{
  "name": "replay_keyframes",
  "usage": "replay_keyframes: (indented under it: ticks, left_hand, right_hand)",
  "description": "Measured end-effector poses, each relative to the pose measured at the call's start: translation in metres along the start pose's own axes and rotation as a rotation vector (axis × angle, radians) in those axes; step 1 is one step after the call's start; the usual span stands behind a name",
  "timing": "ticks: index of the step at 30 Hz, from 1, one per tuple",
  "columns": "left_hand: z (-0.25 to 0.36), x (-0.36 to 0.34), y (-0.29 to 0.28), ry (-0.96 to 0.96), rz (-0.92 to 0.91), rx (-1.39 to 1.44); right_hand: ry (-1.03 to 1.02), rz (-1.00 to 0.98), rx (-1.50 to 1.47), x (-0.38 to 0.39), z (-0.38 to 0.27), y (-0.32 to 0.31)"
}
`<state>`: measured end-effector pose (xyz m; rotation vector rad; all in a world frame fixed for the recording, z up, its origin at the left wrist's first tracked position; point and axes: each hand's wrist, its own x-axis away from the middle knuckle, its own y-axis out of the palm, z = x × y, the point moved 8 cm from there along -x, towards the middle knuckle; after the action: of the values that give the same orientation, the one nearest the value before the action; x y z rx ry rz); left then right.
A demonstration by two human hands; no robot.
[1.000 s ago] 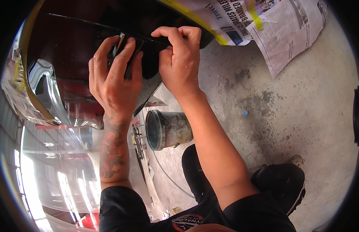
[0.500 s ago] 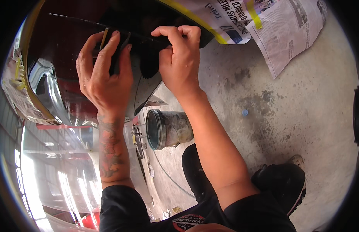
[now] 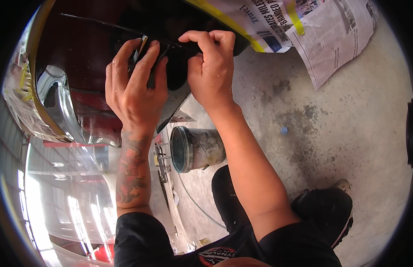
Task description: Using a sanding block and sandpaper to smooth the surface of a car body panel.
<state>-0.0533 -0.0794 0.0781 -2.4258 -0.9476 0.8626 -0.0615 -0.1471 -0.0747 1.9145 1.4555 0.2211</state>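
Showing crumpled masking wrap (image 3: 19, 111) along the left rim of the dark glossy panel (image 3: 90, 53). Laying the left hand (image 3: 136, 91) over the panel's middle, gripping a thin folded sheet (image 3: 143, 44) between the fingers, tan edge standing up, the rest mostly hidden under the hand. Probably calling for light, even pressure, for holding the sheet level against the panel's curve, and for extra care at the thin pale line (image 3: 81, 19) crossing it, a likely place for catching an edge. Pointing the left forearm (image 3: 134, 169) almost straight toward the panel, fingers reaching forward. Showing a bucket (image 3: 204, 144) below the panel. Slanting the right forearm (image 3: 255, 164) toward the panel's right part, curling the right hand (image 3: 212, 66) there, index finger hooked, thumb tucked; seeing nothing held, but unable to tell about the hidden palm or any contact. Showing newspaper (image 3: 337, 42) beyond the panel's right edge.
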Motion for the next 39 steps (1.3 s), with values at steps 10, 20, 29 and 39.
replay_keyframes:
  ticks: [10, 20, 29, 39]
  left_hand:
    - [0.007, 0.006, 0.007, 0.008, -0.034, -0.004]
    - [0.001, 0.001, 0.0, -0.005, -0.009, -0.022]
    - [-0.003, 0.002, -0.001, -0.004, 0.078, -0.022]
    - [0.037, 0.133, 0.008, -0.295, -0.413, 0.164]
  right_hand:
    - [-0.022, 0.007, 0.016, 0.0, 0.0, -0.002]
    - [-0.01, 0.01, 0.011, 0.001, -0.001, -0.001]
    - [-0.028, 0.01, 0.029, -0.002, -0.003, -0.003]
    - [-0.267, -0.027, 0.113, -0.001, -0.053, 0.011]
